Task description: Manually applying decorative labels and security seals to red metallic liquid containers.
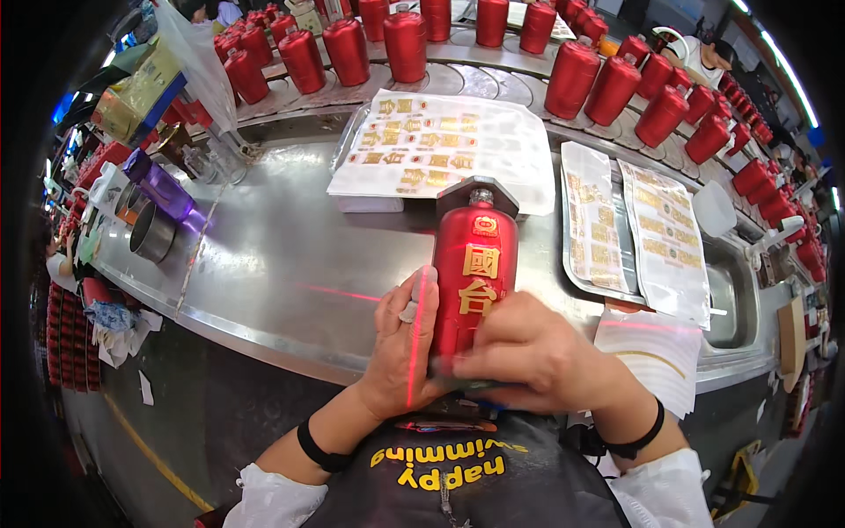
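Observation:
A glossy red bottle (449, 264) with raised gold characters and a metallic neck leans away from me, its neck at a black angular rest (503, 195). Along the bottle's left side lies my left hand (396, 348), fingers reaching up against it and the thumb low near the base; it steadies the bottle. Grey covers sit on its fingers. My right hand (541, 356) is curled over the bottle's lower front, partly hiding the lower gold character. Motion smears its fingertips, so I cannot see whether they pinch anything. Both hands touch the bottle.
Gold label sheets (414, 141) lie stacked behind the bottle. More sheets rest on a metal tray (572, 273) at right, near a sink (735, 290). Red bottles (407, 48) line a curved conveyor (449, 79). A purple bottle (158, 185) and metal cup (153, 233) stand left.

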The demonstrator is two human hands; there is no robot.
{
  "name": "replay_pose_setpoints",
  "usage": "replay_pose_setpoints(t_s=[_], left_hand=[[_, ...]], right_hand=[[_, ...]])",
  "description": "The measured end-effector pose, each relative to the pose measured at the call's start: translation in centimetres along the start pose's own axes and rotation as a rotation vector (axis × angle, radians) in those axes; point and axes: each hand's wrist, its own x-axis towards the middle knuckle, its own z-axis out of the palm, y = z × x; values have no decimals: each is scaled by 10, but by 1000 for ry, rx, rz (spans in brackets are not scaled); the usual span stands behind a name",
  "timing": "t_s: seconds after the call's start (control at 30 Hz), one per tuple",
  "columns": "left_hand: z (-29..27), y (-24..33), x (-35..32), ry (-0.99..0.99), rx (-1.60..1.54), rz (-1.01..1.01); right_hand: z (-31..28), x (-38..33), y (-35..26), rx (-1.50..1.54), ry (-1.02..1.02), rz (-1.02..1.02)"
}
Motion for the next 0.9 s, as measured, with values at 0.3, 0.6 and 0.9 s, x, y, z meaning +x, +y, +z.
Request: replay_pose_setpoints(t_s=[0.3, 0.6, 0.9], left_hand=[[8, 0, 2, -17, -74, 4], [-27, -9, 58, -266, 30, 361], [-27, -21, 75, -299, 91, 520]], right_hand=[[60, -44, 44, 862, 983, 685], [62, -53, 44, 852, 973, 738], [22, -69, -5, -190, 395, 290]])
